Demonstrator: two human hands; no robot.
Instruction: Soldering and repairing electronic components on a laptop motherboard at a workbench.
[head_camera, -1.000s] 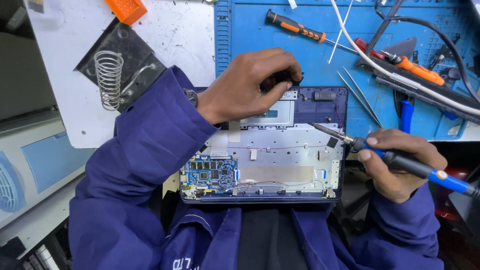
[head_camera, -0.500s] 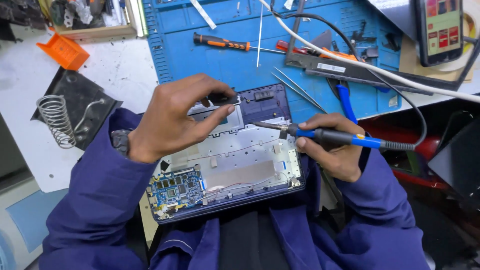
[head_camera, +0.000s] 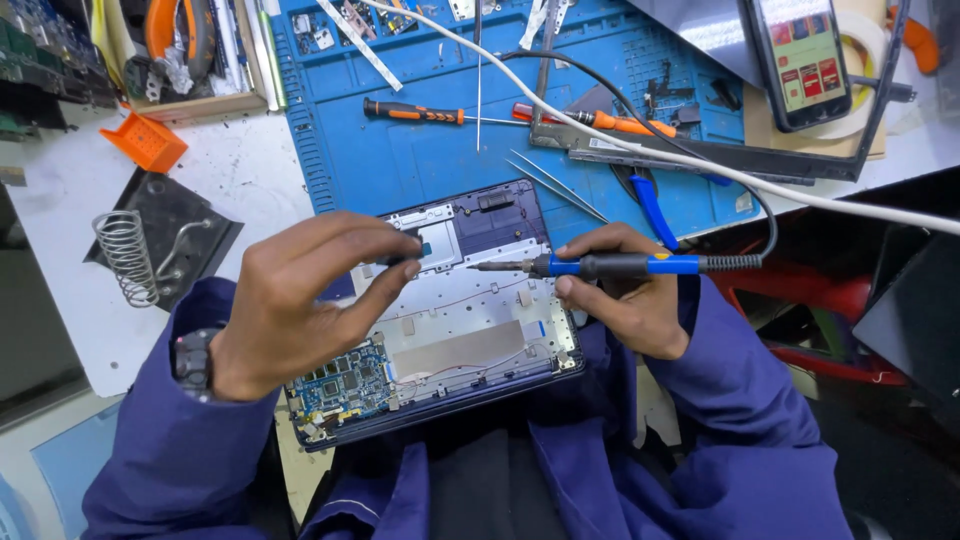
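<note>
Opened laptop (head_camera: 440, 320) at the desk's near edge, overlapping the blue mat (head_camera: 420, 150). Right hand (head_camera: 625, 300) clamped on a soldering iron (head_camera: 620, 265) — tip over the board; left hand (head_camera: 300, 300) pinches a small dark part (head_camera: 398, 259).

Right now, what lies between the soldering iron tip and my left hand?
Head view: only bare silver inner panel of the opened laptop between soldering iron tip and left hand.
</note>
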